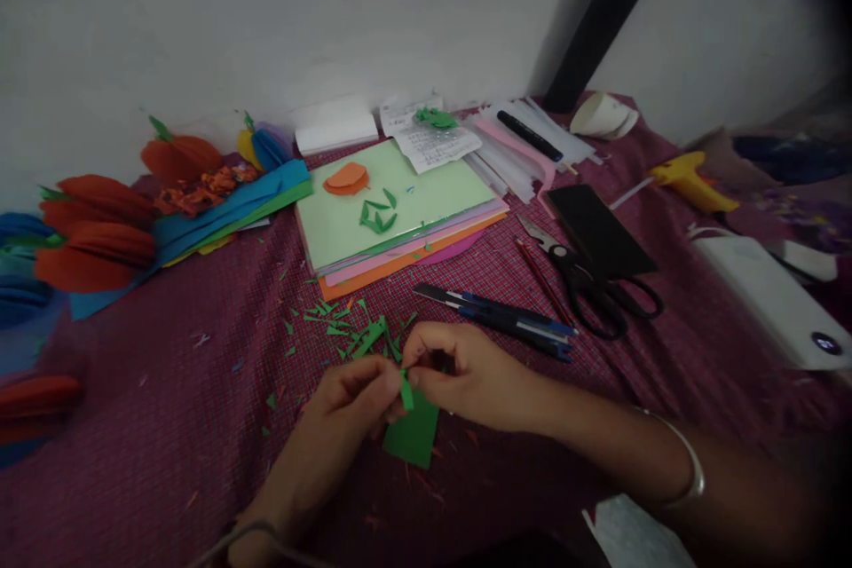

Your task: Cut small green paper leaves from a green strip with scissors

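Both hands meet over the front of the cloth-covered table. My left hand (356, 404) is closed in a pinch on a small green paper strip (406, 394). From the other side, the thumb and fingers of my right hand (469, 377) pinch the top end of the same strip. Just below the fingers is a larger green paper rectangle (414, 437); whether it is held or lies on the cloth I cannot tell. Narrow green paper scraps (369, 335) are scattered right behind my hands. Two blue-and-black utility knives (499, 318) lie beyond my right hand, one blade extended.
Black-handled scissors (589, 284), a red pencil (540, 277) and a black slab (599, 229) lie at right. Stacked coloured sheets (453, 182) hold green leaf cutouts (378, 217) and orange pieces (346, 178). Orange paper pumpkins (93, 257) stand left; a yellow glue gun (692, 180), far right.
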`<state>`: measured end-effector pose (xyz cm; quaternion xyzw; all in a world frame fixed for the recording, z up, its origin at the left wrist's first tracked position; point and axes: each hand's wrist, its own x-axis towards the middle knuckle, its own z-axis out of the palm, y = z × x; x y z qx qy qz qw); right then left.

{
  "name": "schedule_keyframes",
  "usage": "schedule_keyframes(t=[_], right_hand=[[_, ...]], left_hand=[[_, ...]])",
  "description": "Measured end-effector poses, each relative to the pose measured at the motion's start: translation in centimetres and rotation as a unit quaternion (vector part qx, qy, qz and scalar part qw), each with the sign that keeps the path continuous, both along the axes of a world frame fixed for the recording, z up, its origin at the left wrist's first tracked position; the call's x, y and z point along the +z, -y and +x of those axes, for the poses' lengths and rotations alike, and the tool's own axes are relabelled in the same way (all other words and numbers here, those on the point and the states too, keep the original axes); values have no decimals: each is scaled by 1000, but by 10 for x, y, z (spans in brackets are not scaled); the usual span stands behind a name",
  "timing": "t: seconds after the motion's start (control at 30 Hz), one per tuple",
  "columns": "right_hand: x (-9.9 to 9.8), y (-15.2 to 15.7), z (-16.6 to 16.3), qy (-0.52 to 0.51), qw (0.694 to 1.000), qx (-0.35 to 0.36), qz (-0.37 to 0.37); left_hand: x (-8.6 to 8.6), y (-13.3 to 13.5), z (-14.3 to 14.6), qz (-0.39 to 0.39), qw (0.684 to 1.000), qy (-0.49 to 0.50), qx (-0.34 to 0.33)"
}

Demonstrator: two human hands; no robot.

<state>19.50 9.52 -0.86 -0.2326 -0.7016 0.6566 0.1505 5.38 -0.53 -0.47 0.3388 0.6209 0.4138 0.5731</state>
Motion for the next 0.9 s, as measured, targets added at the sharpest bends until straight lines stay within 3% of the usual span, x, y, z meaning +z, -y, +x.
schedule_keyframes(t=[0.33,0.63,0.9], right_hand=[[1,1,3,-25,999,-6,43],[2,1,7,-27,959,14,281],[1,3,7,-42,956,-11,291]], left_hand=[[-2,0,5,-42,994,89,53],[1,-3,8,-65,975,197,84],[0,1,6,-66,979,177,73]])
